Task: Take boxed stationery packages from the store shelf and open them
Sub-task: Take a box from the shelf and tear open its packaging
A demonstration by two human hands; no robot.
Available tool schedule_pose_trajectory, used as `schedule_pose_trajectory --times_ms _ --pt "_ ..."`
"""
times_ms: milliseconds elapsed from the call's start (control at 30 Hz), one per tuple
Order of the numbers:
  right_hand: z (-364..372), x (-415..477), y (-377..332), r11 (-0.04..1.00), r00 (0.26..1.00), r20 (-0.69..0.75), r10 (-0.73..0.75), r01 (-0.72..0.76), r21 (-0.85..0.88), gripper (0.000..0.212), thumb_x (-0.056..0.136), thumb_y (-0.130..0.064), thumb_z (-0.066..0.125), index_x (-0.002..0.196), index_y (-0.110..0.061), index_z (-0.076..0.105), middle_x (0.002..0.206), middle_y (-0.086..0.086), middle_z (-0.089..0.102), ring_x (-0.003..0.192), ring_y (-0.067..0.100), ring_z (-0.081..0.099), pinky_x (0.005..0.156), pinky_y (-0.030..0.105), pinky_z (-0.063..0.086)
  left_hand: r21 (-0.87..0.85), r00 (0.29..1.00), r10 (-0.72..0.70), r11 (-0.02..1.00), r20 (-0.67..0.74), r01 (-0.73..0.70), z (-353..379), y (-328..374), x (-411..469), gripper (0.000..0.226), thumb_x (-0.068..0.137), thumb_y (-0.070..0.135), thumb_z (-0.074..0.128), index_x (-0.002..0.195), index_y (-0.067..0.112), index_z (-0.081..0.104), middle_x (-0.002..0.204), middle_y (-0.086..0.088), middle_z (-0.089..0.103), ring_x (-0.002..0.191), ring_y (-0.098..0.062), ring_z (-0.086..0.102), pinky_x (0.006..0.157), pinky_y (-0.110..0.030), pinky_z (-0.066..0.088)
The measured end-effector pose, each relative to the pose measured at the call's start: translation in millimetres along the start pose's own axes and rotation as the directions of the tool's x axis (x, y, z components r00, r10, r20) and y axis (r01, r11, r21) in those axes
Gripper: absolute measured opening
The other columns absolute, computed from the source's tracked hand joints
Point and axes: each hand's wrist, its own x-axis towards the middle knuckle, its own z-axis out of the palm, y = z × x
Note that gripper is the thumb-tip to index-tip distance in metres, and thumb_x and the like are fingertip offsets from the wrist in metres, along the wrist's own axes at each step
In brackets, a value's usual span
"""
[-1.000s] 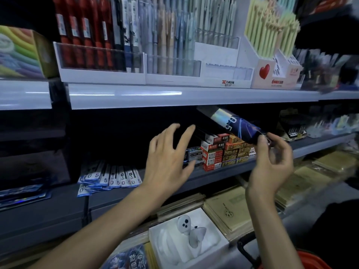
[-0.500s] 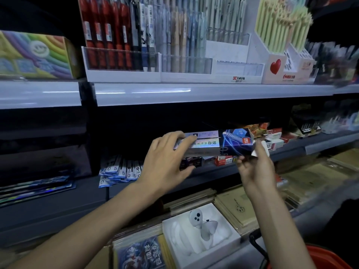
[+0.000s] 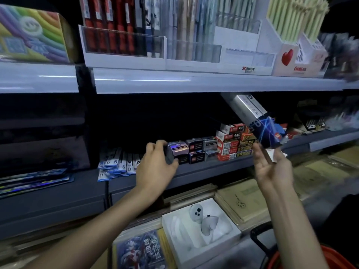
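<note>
One red plastic basket [image 3: 332,256] with a black handle sat nearest, low on the right. Beside it lay a white moulded tray [image 3: 174,230] holding a small white gadget [image 3: 196,212].

Above these, two bare forearms reached toward the dark grey middle shelf [image 3: 194,171]. The left hand [image 3: 155,167] had its fingers curled round a small dark box [image 3: 169,155] at the shelf's front, just beside a purple-and-silver box [image 3: 177,148]. The right hand [image 3: 274,169] was turned palm up, fingers nearly straight and spread. A long silver-and-blue cardboard box [image 3: 256,117] was off the shelf, its lower end resting between the thumb and fingertips. It tilted steeply up and to the left. A white end flap [image 3: 272,155] hung open over the palm.

Further back on the same shelf stood a stack of small red and orange boxes [image 3: 231,144]. Flat blue-and-white packets [image 3: 118,164] lay fanned to the left.

Highest and farthest ran the white upper shelf [image 3: 194,82], carrying clear racks of upright pens [image 3: 120,32], a stand of pale green pens [image 3: 291,16] and a rainbow-striped carton [image 3: 33,33].
</note>
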Motion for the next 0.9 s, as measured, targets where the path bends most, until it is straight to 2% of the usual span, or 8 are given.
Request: schedule_pose_trajectory --times_ms 133,267,367,433,533,733,833,900 --pt "1.1 10.1 6.0 1.000 1.000 -0.004 -0.020 0.020 -0.012 0.038 0.111 -0.025 0.044 0.142 -0.003 0.040 0.087 0.020 0.078 0.092 0.026 0.079 0.067 0.024 0.061 0.082 0.999 0.046 0.996 0.019 -0.047 11.8 -0.6 8.8 0.064 0.089 0.046 0.073 0.143 0.030 0.042 0.128 0.001 0.045 0.105 -0.027 0.063 0.076 -0.037 0.051" --pt "11.0 17.6 12.5 1.000 1.000 0.008 -0.018 0.018 -0.023 0.035 0.111 -0.019 0.045 0.141 -0.003 0.037 0.110 0.029 0.072 0.096 0.030 0.078 0.070 0.026 0.062 0.292 0.983 0.184 0.940 0.005 -0.177 19.5 -1.3 13.4 0.068 0.091 0.039 0.071 0.150 0.034 0.038 0.134 -0.003 0.038 0.118 -0.027 0.055 0.071 -0.039 0.052" --pt "17.9 27.6 17.7 0.999 1.000 0.010 -0.018 0.018 -0.026 0.043 0.109 -0.015 0.049 0.145 -0.001 0.032 0.121 0.033 0.066 0.098 0.034 0.077 0.072 0.029 0.063 0.396 0.960 0.279 0.884 -0.020 -0.249 22.9 -4.6 16.3 0.053 0.093 0.032 0.071 0.142 0.031 0.051 0.131 -0.006 0.046 0.108 -0.028 0.060 0.058 -0.037 0.048" --pt "21.6 31.9 21.2 1.000 1.000 0.010 -0.015 0.015 -0.014 0.044 0.108 -0.016 0.052 0.145 0.000 0.034 0.121 0.033 0.066 0.097 0.034 0.077 0.073 0.030 0.064 0.422 0.939 0.344 0.855 -0.020 -0.304 23.9 -7.4 19.4 0.042 0.092 0.028 0.071 0.132 0.026 0.062 0.125 -0.006 0.054 0.096 -0.028 0.065 0.051 -0.033 0.042" --pt "26.6 33.6 26.1 0.999 1.000 0.003 -0.028 0.028 -0.033 0.040 0.106 -0.023 0.058 0.139 -0.006 0.042 0.121 0.032 0.067 0.095 0.033 0.078 0.072 0.030 0.064 0.436 0.922 0.387 0.835 -0.029 -0.337 25.8 -11.1 23.8 0.035 0.093 0.030 0.069 0.127 0.025 0.068 0.119 -0.001 0.062 0.079 -0.027 0.070 0.050 -0.029 0.035" --pt "35.7 35.3 29.2 0.999 0.998 0.066 -0.005 0.008 -0.045 0.049 0.102 -0.031 0.063 0.141 -0.010 0.042 0.114 0.031 0.070 0.102 0.034 0.076 0.080 0.033 0.064 0.378 0.891 0.443 0.845 -0.099 -0.378 22.5 -10.2 28.5 0.032 0.092 0.021 0.072 0.124 0.019 0.072 0.120 -0.001 0.071 0.067 -0.035 0.072 0.050 -0.037 0.052" --pt "39.6 32.6 26.6 0.997 0.993 0.116 0.031 -0.022 -0.078 0.045 0.101 -0.040 0.063 0.136 -0.021 0.042 0.114 0.029 0.071 0.106 0.034 0.075 0.091 0.038 0.062 0.376 0.865 0.485 0.831 -0.128 -0.410 13.9 -13.4 28.3 0.029 0.086 0.014 0.077 0.115 0.018 0.074 0.111 0.000 0.074 0.061 -0.036 0.070 0.047 -0.037 0.050" --pt "39.4 31.1 24.9 0.991 0.987 0.147 0.072 -0.053 -0.125 0.050 0.100 -0.042 0.064 0.138 -0.018 0.042 0.118 0.027 0.071 0.108 0.032 0.075 0.094 0.039 0.060 0.390 0.846 0.515 0.813 -0.138 -0.431 5.8 -17.6 26.9 0.027 0.081 0.009 0.079 0.105 0.019 0.073 0.103 0.001 0.074 0.056 -0.036 0.067 0.044 -0.036 0.048"
